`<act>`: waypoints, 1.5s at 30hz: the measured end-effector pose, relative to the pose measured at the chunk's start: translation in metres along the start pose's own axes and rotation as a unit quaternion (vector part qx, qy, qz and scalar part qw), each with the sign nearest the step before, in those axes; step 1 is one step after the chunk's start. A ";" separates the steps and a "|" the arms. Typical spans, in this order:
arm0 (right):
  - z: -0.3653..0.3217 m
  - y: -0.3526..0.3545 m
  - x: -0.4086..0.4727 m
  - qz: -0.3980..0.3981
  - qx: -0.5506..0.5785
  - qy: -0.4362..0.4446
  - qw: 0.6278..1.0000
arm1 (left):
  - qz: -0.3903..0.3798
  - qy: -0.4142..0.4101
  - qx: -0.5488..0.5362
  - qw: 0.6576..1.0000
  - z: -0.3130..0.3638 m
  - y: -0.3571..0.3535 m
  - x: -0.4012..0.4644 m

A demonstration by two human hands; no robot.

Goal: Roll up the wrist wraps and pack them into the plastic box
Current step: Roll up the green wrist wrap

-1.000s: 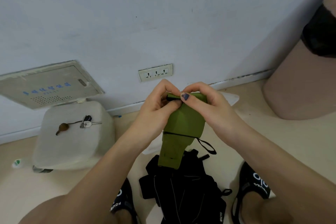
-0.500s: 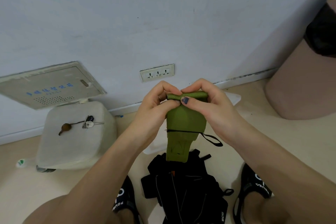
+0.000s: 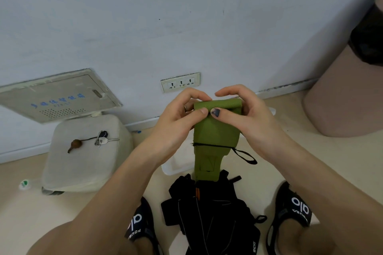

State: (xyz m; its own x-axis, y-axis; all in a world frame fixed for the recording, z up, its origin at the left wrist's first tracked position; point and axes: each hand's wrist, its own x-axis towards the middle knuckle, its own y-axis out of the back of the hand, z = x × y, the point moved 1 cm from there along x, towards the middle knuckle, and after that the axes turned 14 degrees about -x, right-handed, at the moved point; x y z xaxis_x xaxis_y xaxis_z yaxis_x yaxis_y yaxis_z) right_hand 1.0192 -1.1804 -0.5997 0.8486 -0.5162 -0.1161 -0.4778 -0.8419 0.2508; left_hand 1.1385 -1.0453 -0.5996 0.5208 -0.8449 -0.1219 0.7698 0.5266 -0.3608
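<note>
An olive green wrist wrap [image 3: 215,136] hangs in front of me, its top end turned into a small roll. My left hand [image 3: 178,118] and my right hand [image 3: 246,114] pinch that roll from either side, thumbs on the front. A thin black loop [image 3: 244,154] dangles from the wrap's right edge. Several black wrist wraps [image 3: 209,213] lie in a heap on the floor between my feet. Behind the green wrap a white plastic box [image 3: 176,166] sits on the floor, mostly hidden by my hands and the wrap.
A white stool-like block [image 3: 87,151] with keys [image 3: 101,139] on top stands at the left. A wall socket [image 3: 180,82] and a panel [image 3: 56,95] are on the wall. A pinkish round object [image 3: 342,97] stands at the right. My sandalled feet [image 3: 290,215] flank the black heap.
The roll at the top of the green wrap has grown thicker, and the hanging tail has become shorter. Both hands stay at the roll.
</note>
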 end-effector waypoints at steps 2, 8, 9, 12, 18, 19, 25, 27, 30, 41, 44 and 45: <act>0.000 0.003 0.001 -0.030 -0.011 -0.018 0.999 | -0.013 -0.011 0.025 1.000 0.000 0.001 -0.001; 0.000 0.003 0.003 -0.008 -0.108 0.042 0.993 | -0.017 -0.040 0.094 0.995 0.002 0.003 -0.003; 0.001 0.003 0.004 -0.008 -0.097 0.046 0.994 | -0.017 -0.043 0.094 0.995 0.004 0.003 -0.003; 0.002 0.002 0.005 0.004 -0.062 0.056 0.996 | -0.014 -0.043 0.089 0.995 0.005 0.002 -0.004; 0.002 0.003 0.005 0.001 -0.016 0.077 0.997 | -0.014 -0.030 0.096 0.995 0.003 -0.001 -0.005; 0.001 0.004 0.005 -0.005 -0.005 0.077 0.997 | -0.015 -0.032 0.084 0.996 0.003 -0.001 -0.006; -0.003 0.005 0.004 -0.022 -0.014 0.086 0.996 | -0.030 -0.024 0.027 0.999 0.006 -0.001 -0.008; -0.004 0.005 0.004 -0.019 -0.031 0.084 0.996 | -0.024 -0.026 0.022 0.999 0.007 -0.001 -0.009; -0.005 0.005 0.005 -0.034 -0.077 0.056 0.995 | -0.013 -0.039 0.045 0.998 0.009 0.003 -0.009; -0.003 -0.002 0.001 -0.020 0.023 0.029 0.999 | 0.005 -0.030 0.047 0.998 0.006 0.005 -0.008; -0.004 -0.003 0.001 -0.018 0.041 0.031 0.999 | -0.002 0.011 0.030 0.999 0.005 0.004 -0.007; -0.004 -0.003 0.001 -0.016 0.043 0.033 0.998 | -0.007 0.018 0.028 0.999 0.004 0.003 -0.007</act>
State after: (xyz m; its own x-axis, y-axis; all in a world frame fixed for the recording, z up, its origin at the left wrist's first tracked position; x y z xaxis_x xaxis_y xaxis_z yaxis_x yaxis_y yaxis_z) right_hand 1.0220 -1.1779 -0.5964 0.8757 -0.4792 -0.0583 -0.4651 -0.8699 0.1645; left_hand 1.1385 -1.0373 -0.5966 0.4966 -0.8547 -0.1510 0.7969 0.5179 -0.3109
